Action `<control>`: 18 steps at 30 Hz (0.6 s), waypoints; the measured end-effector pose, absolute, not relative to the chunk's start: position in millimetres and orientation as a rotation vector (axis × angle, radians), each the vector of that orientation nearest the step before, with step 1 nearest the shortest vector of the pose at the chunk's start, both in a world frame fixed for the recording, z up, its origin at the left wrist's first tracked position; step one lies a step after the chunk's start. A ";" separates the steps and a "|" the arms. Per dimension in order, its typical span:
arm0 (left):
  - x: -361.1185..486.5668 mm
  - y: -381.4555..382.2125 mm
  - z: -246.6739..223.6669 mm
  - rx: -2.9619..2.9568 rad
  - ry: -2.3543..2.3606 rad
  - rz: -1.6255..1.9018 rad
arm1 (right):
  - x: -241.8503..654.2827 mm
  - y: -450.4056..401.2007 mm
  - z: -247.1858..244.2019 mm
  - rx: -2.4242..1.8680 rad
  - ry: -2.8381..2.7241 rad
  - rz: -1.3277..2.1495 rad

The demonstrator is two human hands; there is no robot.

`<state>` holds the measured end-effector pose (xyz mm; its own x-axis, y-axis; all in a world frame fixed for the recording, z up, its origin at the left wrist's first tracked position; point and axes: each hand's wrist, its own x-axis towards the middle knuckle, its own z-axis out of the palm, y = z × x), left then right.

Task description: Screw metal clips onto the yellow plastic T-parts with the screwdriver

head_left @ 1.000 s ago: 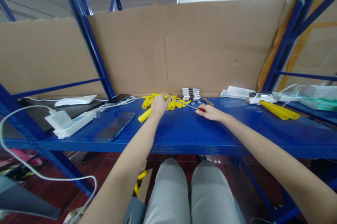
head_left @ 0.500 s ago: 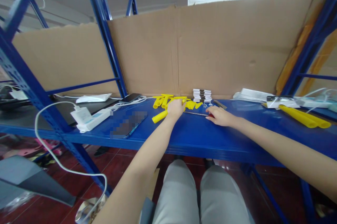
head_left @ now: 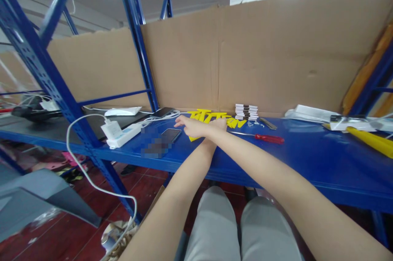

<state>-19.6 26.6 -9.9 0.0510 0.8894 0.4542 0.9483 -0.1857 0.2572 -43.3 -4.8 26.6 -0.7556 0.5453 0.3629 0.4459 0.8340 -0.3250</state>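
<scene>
My right hand reaches leftward across my left wrist, fingers apart and partly curled, with nothing visible in them. Just below it, part of a yellow tube shows. My left hand is at the yellow plastic pieces, its fingers hidden from view; whether it holds one I cannot tell. Several yellow T-shaped pieces lie behind both hands, and small yellow pieces lie to their right. A screwdriver with a red handle rests on the blue shelf, its shaft pointing at my left hand.
A stack of white bundles stands against the cardboard wall. To the left are a phone, a white power strip and cables. A grey metal-looking strip lies near the stack. Long yellow tubes are at right.
My right hand has let go of the screwdriver, which now lies on the shelf, and has crossed left over my left wrist. The view has turned slightly left.
</scene>
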 end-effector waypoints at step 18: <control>-19.6 12.0 -2.2 -2.208 -1.884 -0.650 | -56.6 18.9 6.2 -0.694 -2.616 0.270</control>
